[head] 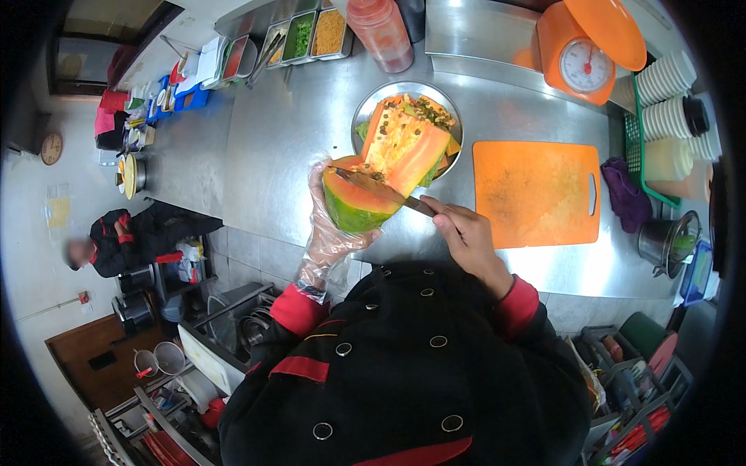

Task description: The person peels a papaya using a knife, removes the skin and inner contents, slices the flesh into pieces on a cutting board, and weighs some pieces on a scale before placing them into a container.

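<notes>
A piece of green-skinned papaya (356,212) rests in my left hand (324,224), which wears a clear plastic glove. My right hand (466,233) is bare and grips the handle of a knife (376,187). The blade lies across the orange cut face of the papaya, its tip near my left thumb. Just beyond, a round metal plate (360,110) carries a large papaya slab (402,140) with seeds and pulp on it, over peel and scraps. The slab's near end meets the held piece in the view; whether they touch I cannot tell.
An orange cutting board (536,195) lies right on the steel counter (280,128). Behind stand a squeeze bottle (382,38), topping trays (303,35) and an orange scale (577,58). A purple cloth (626,195) and metal pot (667,242) sit far right. Another person (119,242) is at left.
</notes>
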`<state>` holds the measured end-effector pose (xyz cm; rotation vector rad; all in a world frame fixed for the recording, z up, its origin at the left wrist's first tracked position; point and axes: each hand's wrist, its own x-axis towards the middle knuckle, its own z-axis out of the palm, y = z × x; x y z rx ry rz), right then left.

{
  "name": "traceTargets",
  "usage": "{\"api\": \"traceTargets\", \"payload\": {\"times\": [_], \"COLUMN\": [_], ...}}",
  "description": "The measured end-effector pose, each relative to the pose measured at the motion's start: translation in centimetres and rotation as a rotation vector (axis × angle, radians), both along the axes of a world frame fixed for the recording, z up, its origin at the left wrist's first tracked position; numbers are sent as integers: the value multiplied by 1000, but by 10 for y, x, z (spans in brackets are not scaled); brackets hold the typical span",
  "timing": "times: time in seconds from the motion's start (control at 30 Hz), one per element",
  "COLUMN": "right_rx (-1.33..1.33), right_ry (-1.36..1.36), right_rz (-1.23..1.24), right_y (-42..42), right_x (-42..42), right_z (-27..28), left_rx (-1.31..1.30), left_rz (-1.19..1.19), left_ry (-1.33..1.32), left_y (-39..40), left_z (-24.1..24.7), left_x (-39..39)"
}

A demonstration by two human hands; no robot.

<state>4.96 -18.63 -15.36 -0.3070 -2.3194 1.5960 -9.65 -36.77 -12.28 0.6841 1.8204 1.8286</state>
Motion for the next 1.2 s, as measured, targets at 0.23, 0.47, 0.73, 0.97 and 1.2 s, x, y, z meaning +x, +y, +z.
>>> {"api": "traceTargets", "payload": {"times": [0.23,0.47,0.73,0.97,1.2], "right_rx": [29,55,64,96,150], "right_ry": [-15,-30,-72,-154,-208], "right_rz": [-35,-71,-57,-22,-23], "right_y": [-1,-2,-2,-2,-6], "right_x": [-10,-21,-28,-36,-43], "right_z": [-13,-26,-34,-39,-47], "left_rx": [-42,-26,-49,-45,36], "left_rz": [-11,-28,-22,-29,-3], "left_ry": [-35,-82,-220,-266,-354], "left_y": [-9,-6,-9,-13,-14], "left_z": [-23,-37,-33,-43,-47], "left_x": [-4,-9,-11,-16,-19]}}
